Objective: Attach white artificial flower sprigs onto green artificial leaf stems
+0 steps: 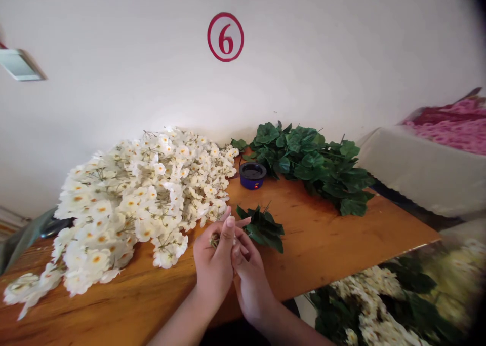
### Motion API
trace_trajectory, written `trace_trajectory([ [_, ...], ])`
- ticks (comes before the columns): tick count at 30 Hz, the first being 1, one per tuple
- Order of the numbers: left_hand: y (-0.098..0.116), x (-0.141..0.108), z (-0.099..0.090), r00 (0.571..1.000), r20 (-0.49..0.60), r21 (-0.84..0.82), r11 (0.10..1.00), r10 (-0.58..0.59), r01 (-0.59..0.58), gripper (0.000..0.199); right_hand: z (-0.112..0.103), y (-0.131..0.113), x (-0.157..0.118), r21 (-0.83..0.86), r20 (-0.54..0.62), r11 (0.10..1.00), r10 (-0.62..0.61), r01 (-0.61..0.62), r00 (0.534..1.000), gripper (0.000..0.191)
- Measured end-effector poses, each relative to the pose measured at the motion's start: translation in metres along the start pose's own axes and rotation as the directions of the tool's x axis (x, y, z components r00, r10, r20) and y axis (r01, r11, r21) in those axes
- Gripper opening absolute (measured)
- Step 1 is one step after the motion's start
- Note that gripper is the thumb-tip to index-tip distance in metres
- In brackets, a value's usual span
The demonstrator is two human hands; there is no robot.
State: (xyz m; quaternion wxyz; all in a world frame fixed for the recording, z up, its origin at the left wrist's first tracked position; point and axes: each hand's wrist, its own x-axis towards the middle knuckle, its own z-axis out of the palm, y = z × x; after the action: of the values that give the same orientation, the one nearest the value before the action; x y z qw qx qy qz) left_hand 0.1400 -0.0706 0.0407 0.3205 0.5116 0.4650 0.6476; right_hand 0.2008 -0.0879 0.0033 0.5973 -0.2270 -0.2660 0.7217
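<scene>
My left hand (213,257) is closed, with a small bunch of greenish stems (214,240) showing between its thumb and curled fingers. Against it presses my right hand (252,280), its fingers bent together at the left thumb; whatever they pinch is hidden. Just beyond the fingers lies a small cluster of dark green artificial leaves (266,229) on the wooden table (322,244). To the left spreads a large heap of white artificial flowers (152,194) with yellow-orange centres.
A small round blue-and-black device (252,176) with a red light stands behind the leaf cluster. More green leaves (307,158) are piled at the back right. Beyond the table's right edge are pink flowers (455,125) and, lower down, white flowers with leaves (379,300). A wall rises behind.
</scene>
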Motion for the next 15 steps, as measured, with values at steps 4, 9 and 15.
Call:
trace_trajectory([
  [4, -0.009, 0.001, 0.0, 0.997, 0.052, 0.033, 0.997, 0.061, -0.063, 0.032, 0.0, -0.007, 0.006, 0.043, -0.059, 0.997, 0.071, -0.068, 0.996, 0.033],
  [9, -0.019, -0.002, 0.005, 0.996, 0.09, -0.008, 1.0, 0.021, -0.021, 0.035, 0.003, -0.01, 0.009, 0.087, -0.105, 0.995, 0.063, -0.054, 0.992, 0.025],
  [15, -0.016, -0.004, 0.01, 0.977, 0.184, -0.235, 0.97, 0.105, -0.06, 0.045, -0.002, -0.037, 0.004, -0.116, -0.061, 0.967, -0.236, 0.228, 0.97, 0.026],
])
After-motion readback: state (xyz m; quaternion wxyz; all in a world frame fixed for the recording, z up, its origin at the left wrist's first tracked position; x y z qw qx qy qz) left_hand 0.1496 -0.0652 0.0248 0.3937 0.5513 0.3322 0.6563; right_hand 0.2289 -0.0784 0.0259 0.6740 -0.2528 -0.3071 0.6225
